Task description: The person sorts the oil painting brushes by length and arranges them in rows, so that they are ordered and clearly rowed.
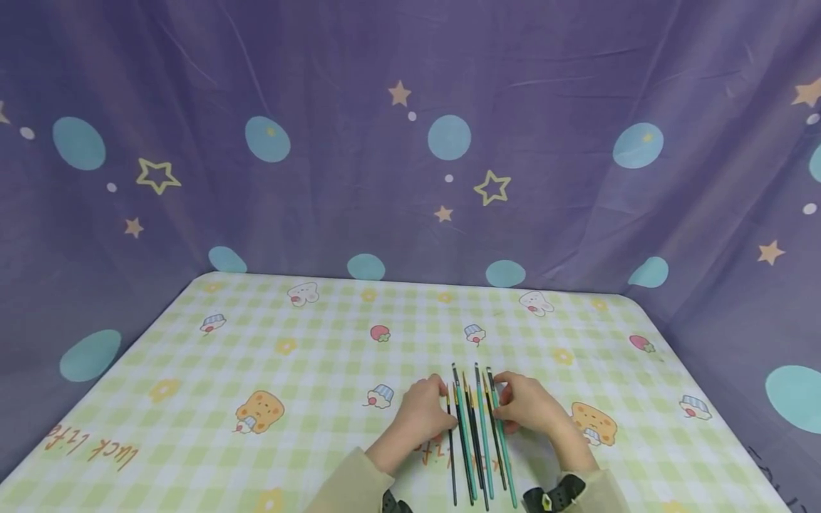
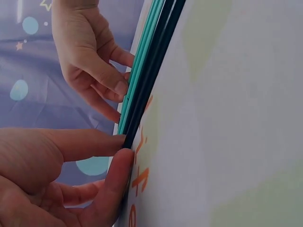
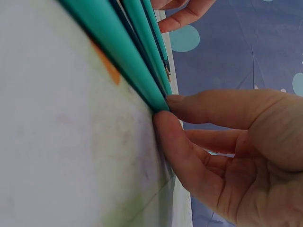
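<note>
Several long paintbrushes point(image 1: 485, 442) lie side by side on the checked cloth, some with teal handles and some with dark ones. At the left side of the row is my left hand point(image 1: 423, 410), its thumb and a finger pinching a dark-handled brush point(image 2: 151, 68) at the edge. My right hand point(image 1: 529, 407) is at the opposite side, where thumb and finger pinch a teal-handled brush point(image 3: 125, 61). The bristle ends point away from me in the head view. Small gaps show between some handles.
A green-and-white checked tablecloth point(image 1: 321, 442) with printed cakes, bears and strawberries covers the table. Behind it and at both sides hangs a purple curtain point(image 1: 346, 142) with stars and blue dots. A dark strap point(image 1: 554, 495) circles the right wrist.
</note>
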A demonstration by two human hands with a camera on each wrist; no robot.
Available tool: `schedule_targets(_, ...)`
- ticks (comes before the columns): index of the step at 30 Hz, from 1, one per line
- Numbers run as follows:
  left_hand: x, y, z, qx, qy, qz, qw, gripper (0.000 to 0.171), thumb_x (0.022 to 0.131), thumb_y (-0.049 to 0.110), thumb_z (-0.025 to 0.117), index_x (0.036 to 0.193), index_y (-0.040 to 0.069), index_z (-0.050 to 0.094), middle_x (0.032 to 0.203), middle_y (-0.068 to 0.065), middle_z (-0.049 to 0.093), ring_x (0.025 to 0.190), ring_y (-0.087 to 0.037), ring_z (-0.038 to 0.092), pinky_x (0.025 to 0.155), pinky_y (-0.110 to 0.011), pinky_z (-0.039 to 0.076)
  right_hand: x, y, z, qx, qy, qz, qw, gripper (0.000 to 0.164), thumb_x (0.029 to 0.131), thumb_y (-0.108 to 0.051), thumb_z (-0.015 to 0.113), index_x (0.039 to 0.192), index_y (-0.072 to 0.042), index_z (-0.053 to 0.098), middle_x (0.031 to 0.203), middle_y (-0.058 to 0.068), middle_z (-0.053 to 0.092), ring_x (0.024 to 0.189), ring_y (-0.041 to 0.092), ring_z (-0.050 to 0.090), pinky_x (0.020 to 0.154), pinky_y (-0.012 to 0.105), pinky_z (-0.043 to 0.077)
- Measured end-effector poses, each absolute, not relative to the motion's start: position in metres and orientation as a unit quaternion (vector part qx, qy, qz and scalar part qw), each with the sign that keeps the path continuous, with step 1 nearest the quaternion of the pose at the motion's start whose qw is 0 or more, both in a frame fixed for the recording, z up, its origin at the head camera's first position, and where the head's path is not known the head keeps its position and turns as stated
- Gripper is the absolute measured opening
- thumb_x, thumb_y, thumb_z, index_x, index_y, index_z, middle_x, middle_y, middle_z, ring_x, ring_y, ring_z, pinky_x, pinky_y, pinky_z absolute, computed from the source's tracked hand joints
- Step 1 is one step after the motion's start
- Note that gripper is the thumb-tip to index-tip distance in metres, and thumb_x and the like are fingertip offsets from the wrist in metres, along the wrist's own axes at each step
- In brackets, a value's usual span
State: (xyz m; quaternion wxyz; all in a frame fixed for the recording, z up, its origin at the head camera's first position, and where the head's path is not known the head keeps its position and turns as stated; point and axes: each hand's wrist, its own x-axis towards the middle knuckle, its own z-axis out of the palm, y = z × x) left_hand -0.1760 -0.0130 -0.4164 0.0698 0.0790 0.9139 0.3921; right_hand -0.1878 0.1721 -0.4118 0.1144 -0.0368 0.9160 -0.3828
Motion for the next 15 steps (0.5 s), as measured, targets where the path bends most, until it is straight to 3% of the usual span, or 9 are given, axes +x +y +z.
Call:
schedule_targets(4,-0.1757,-0.0118,-0.4168,0.067,0.915,0.390,0.073,0.036,0.067,0.002,0.072,0.096,0.002,0.052,0.081,-0.008,0.048,0.040,-0.013,0.047,0.044,-0.025,0.041,-0.1881,0.1720,-0.4128,-0.034,0.909,-0.397,0.119,0.053,0.071,0.004,0.067,0.121,0.004,0.049,0.075,0.007,0.052,0.050,0.015,0.057,0.047,0.026,0.051)
schedule_targets(15,-0.1740,-0.0090,-0.4142,0.045,0.914,0.394,0.079,0.037,0.067,0.001,0.072,0.097,0.004,0.051,0.081,-0.007,0.047,0.042,-0.013,0.050,0.040,-0.022,0.042,-0.1903,0.1748,-0.4150,-0.032,0.902,-0.410,0.129,0.056,0.071,0.004,0.068,0.123,0.004,0.047,0.075,0.007,0.051,0.051,0.015,0.056,0.048,0.027,0.051)
